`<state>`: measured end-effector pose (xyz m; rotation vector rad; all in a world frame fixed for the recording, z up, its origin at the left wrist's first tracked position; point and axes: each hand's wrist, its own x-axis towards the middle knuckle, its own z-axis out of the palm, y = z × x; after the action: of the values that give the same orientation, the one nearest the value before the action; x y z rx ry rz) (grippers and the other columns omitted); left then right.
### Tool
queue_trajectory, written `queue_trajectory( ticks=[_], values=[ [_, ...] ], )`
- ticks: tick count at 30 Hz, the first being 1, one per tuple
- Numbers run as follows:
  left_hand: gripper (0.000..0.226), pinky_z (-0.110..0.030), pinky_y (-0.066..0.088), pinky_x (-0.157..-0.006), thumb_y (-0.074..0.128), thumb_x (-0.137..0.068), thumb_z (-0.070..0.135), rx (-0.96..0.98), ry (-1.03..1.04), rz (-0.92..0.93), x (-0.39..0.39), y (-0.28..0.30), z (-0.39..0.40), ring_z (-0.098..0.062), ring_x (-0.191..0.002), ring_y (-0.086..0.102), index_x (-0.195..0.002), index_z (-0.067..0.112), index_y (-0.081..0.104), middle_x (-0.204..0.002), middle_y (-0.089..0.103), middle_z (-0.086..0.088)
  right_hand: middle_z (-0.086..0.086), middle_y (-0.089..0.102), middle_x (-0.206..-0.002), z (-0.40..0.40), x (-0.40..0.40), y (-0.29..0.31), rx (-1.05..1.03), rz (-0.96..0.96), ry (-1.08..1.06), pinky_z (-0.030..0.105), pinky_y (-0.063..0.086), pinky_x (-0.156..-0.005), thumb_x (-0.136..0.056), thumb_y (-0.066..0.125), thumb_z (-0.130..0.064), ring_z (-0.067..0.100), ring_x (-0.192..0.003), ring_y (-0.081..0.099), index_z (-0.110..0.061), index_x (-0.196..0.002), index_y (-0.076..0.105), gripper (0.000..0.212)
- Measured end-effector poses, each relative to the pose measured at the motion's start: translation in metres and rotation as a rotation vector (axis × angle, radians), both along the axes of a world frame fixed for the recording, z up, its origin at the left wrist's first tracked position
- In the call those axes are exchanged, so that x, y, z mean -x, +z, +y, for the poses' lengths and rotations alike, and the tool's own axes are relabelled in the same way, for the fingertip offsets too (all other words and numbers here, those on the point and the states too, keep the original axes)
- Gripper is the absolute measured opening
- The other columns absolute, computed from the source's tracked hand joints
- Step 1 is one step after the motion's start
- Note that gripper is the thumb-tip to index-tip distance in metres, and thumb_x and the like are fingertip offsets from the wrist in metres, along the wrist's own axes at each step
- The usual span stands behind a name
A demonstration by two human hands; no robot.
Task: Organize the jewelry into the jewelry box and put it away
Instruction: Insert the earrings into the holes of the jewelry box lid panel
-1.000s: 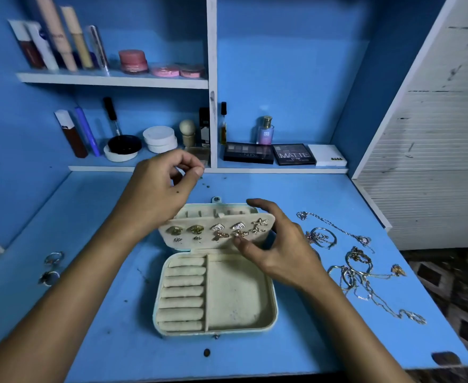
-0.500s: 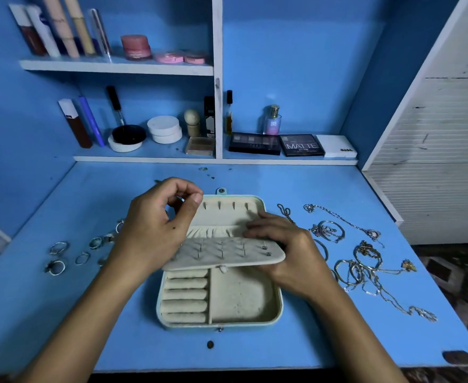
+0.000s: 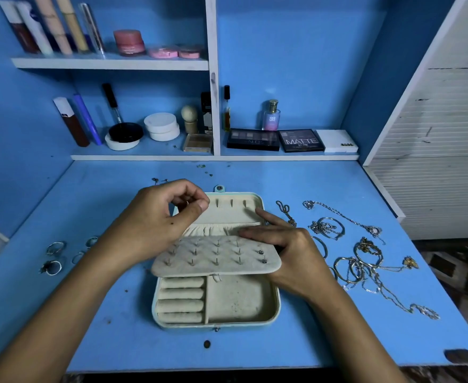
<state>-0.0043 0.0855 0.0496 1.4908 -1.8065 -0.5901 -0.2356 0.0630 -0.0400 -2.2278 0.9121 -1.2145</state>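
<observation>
A pale jewelry box (image 3: 277, 305) lies open mid-desk, its lid (image 3: 235, 208) flat behind it. The padded earring panel (image 3: 216, 258) is folded forward over the base, and earring posts stick up through it. My left hand (image 3: 155, 225) hovers over the lid's left corner, thumb and forefinger pinching a tiny piece too small to identify. My right hand (image 3: 290, 252) rests on the panel's far right edge with its fingers straight. Several rings (image 3: 51, 266) lie left of the box. Tangled necklaces and bangles (image 3: 362, 261) lie to its right.
A few small studs (image 3: 159, 180) lie on the blue desk (image 3: 111, 341) behind my left hand. Low shelves at the back hold makeup palettes (image 3: 253, 139), jars, tubes and a perfume bottle (image 3: 271, 116). A white slatted cabinet (image 3: 434, 161) closes off the right side.
The earring panel has swung from upright, earring fronts showing, down over the base with the posts up. My right hand followed it down; my left hand stayed pinched and dropped toward the lid.
</observation>
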Motion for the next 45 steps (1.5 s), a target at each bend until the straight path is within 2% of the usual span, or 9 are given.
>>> queue_trajectory(
  ticks=[5,12,16,19,28,32,37,41,45],
  values=[
    [0.006,-0.004,0.036,-0.057,0.068,-0.091,0.02,-0.068,-0.14,-0.061,0.004,0.014,-0.006,0.006,-0.059,0.053,-0.087,0.023,0.071,-0.073,0.063,0.017,-0.012,0.073,-0.11,-0.002,0.0,0.0,0.008,0.019,0.01,0.028,0.037,-0.114,-0.074,0.079,-0.037,-0.007,-0.115,0.061,-0.012,-0.106,0.078,0.04],
    [0.005,-0.003,0.037,-0.059,0.067,-0.092,0.017,-0.189,-0.303,-0.147,0.015,0.028,-0.009,0.009,-0.054,0.052,-0.09,0.016,0.071,-0.084,0.069,0.003,-0.012,0.073,-0.109,-0.002,0.0,-0.001,0.021,0.013,0.003,0.021,0.035,-0.114,-0.074,0.078,-0.032,-0.018,-0.116,0.052,-0.012,-0.106,0.078,0.038],
    [0.005,-0.003,0.035,-0.052,0.067,-0.093,0.018,-0.256,-0.348,-0.194,0.02,0.028,-0.011,0.012,-0.05,0.05,-0.09,0.017,0.071,-0.069,0.064,0.019,-0.01,0.075,-0.108,-0.003,0.0,-0.001,0.006,0.026,0.011,0.033,0.039,-0.114,-0.076,0.078,-0.032,-0.005,-0.113,0.063,-0.014,-0.106,0.078,0.035],
    [0.007,-0.002,0.034,-0.051,0.065,-0.094,0.016,-0.275,-0.376,-0.203,0.024,0.029,-0.013,0.014,-0.048,0.049,-0.09,0.015,0.07,-0.058,0.057,0.03,-0.01,0.076,-0.107,-0.002,-0.001,0.0,-0.012,0.024,0.013,0.037,0.04,-0.113,-0.078,0.077,-0.034,-0.001,-0.11,0.066,-0.014,-0.106,0.078,0.035],
    [0.01,-0.002,0.035,-0.051,0.063,-0.095,0.021,-0.323,-0.417,-0.236,0.026,0.025,-0.018,0.014,-0.049,0.049,-0.092,0.014,0.069,-0.057,0.056,0.031,-0.011,0.076,-0.106,-0.002,-0.001,0.001,-0.026,0.042,0.023,0.04,0.04,-0.113,-0.078,0.079,-0.03,0.0,-0.106,0.067,-0.015,-0.106,0.079,0.032],
    [0.01,-0.003,0.036,-0.056,0.063,-0.095,0.027,-0.33,-0.415,-0.258,0.024,0.021,-0.023,0.013,-0.056,0.052,-0.09,0.021,0.069,-0.065,0.06,0.03,-0.01,0.076,-0.107,-0.003,0.0,0.001,-0.021,0.046,0.026,0.041,0.04,-0.113,-0.077,0.081,-0.028,-0.001,-0.107,0.067,-0.013,-0.106,0.078,0.033],
    [0.007,-0.016,0.048,-0.079,0.063,-0.094,0.033,-0.352,-0.46,-0.29,0.018,0.013,-0.028,-0.002,-0.087,0.063,-0.09,0.034,0.069,-0.088,0.069,0.018,-0.009,0.076,-0.105,-0.001,-0.001,0.003,-0.019,0.04,0.029,0.039,0.04,-0.113,-0.078,0.077,-0.032,-0.002,-0.103,0.068,-0.013,-0.104,0.079,0.032],
    [0.007,-0.023,0.05,-0.085,0.064,-0.094,0.032,-0.349,-0.478,-0.279,0.018,0.01,-0.029,-0.004,-0.09,0.065,-0.093,0.031,0.07,-0.09,0.07,0.016,-0.012,0.076,-0.104,-0.001,-0.002,0.004,-0.018,0.047,0.03,0.038,0.04,-0.113,-0.079,0.076,-0.03,-0.001,-0.1,0.069,-0.016,-0.105,0.078,0.029],
    [0.008,-0.017,0.047,-0.082,0.065,-0.092,0.032,-0.355,-0.493,-0.263,0.017,0.009,-0.03,-0.002,-0.09,0.065,-0.094,0.028,0.072,-0.091,0.071,0.016,-0.011,0.076,-0.103,-0.001,-0.001,0.005,-0.013,0.055,0.037,0.038,0.039,-0.113,-0.08,0.077,-0.027,0.0,-0.098,0.069,-0.015,-0.102,0.079,0.026]
  ],
)
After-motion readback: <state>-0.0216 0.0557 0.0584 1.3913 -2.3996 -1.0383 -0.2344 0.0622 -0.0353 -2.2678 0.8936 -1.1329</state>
